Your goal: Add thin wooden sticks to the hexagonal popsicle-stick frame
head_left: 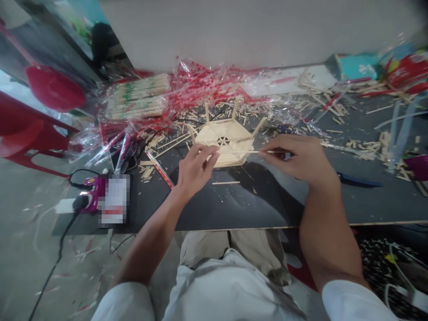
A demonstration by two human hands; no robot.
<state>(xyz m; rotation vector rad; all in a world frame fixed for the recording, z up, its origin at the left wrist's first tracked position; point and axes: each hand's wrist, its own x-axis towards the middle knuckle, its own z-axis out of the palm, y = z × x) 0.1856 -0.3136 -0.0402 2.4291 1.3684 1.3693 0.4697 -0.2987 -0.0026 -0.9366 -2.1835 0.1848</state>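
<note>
A thin wooden stick (239, 152) is held level between both hands, just in front of a hexagonal platform made of wooden sticks (224, 136) with several upright posts. My left hand (195, 168) pinches the stick's left end with closed fingers. My right hand (297, 156) pinches its right end. The platform rests on a dark board (217, 205) laid across my lap.
Bundles of wrapped chopsticks (140, 100) and red-and-clear plastic wrappers (200, 84) lie behind the platform. Wood offcuts (364, 149) litter the right side. A purple tool with a cable (90, 194) sits at the board's left edge. A loose stick (226, 183) lies near my left hand.
</note>
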